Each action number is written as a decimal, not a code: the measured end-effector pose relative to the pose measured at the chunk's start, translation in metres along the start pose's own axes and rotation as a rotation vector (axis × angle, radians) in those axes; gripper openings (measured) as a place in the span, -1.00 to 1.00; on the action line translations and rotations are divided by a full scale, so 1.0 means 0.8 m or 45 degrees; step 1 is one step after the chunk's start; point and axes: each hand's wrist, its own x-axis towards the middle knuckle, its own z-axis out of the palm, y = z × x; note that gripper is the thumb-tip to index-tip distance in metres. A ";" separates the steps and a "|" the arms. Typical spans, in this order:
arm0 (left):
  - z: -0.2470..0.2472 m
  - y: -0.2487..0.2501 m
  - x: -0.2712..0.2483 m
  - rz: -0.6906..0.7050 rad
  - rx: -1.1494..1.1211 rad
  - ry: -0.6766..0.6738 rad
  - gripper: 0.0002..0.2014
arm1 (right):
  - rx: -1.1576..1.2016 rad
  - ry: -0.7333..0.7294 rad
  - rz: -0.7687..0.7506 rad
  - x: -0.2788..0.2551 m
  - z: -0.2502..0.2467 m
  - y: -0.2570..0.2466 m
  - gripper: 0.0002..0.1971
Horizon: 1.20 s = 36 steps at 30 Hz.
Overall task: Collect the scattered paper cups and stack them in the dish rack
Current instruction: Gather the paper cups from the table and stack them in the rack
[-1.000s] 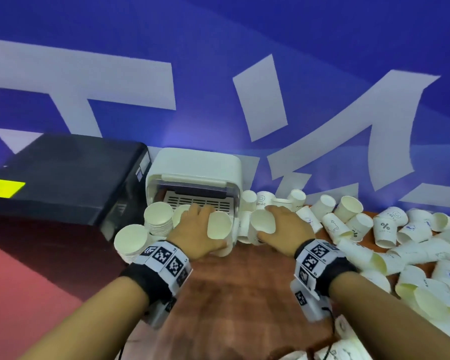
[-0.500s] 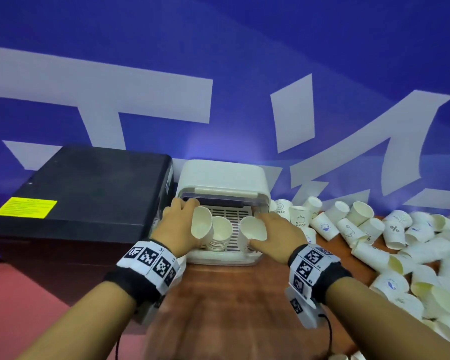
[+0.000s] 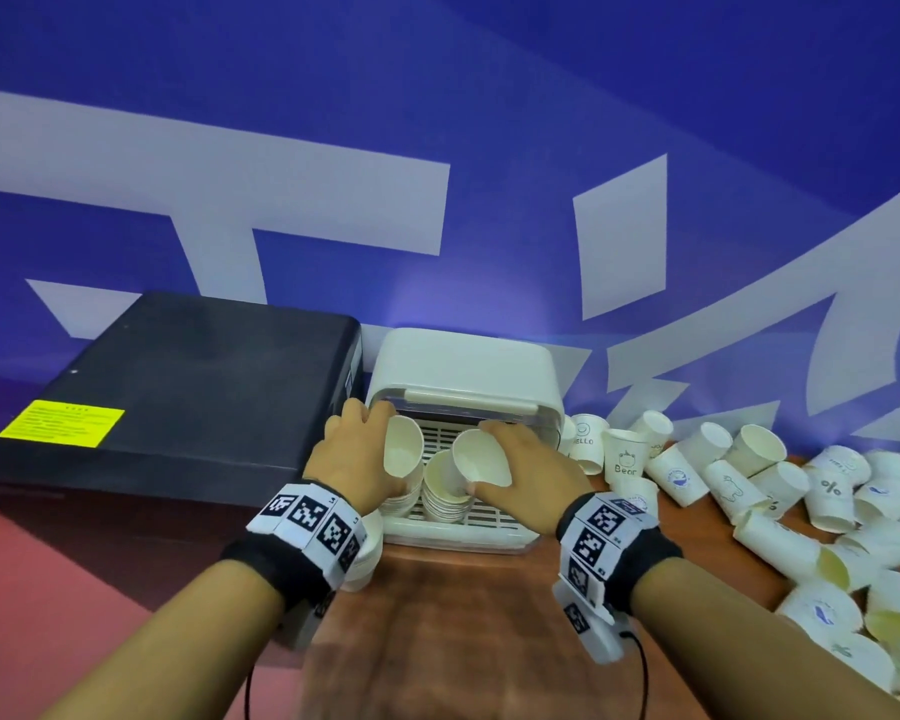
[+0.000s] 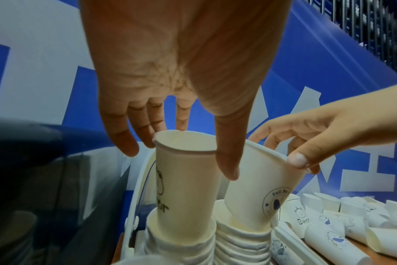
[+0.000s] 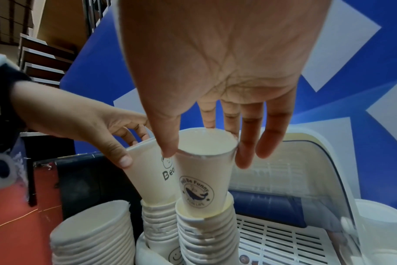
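Note:
The white dish rack (image 3: 463, 379) stands open at the back of the wooden table. Inside it are two stacks of paper cups (image 4: 181, 240) (image 4: 243, 245). My left hand (image 3: 357, 454) pinches the rim of a "Bear" cup (image 4: 186, 175), whose base sits in the top of the left stack. My right hand (image 3: 520, 470) grips the rim of a whale-print cup (image 5: 204, 174), whose base is in the right stack (image 5: 206, 233). Both cups are upright and slightly tilted. Several loose cups (image 3: 723, 475) lie scattered to the right.
A large black box (image 3: 178, 392) with a yellow label stands against the rack's left side. Another cup stack (image 5: 93, 233) stands outside the rack at its front left corner. A blue and white banner rises behind. Bare wood (image 3: 453, 615) lies in front of the rack.
Both hands carried their cups forward from in front of the rack into it and lowered them onto the two stacks. The head view has moved closer.

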 end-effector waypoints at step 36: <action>0.081 0.077 -0.056 0.470 -0.217 -0.140 -0.78 | -0.048 -0.095 0.345 -0.136 0.022 0.101 -0.44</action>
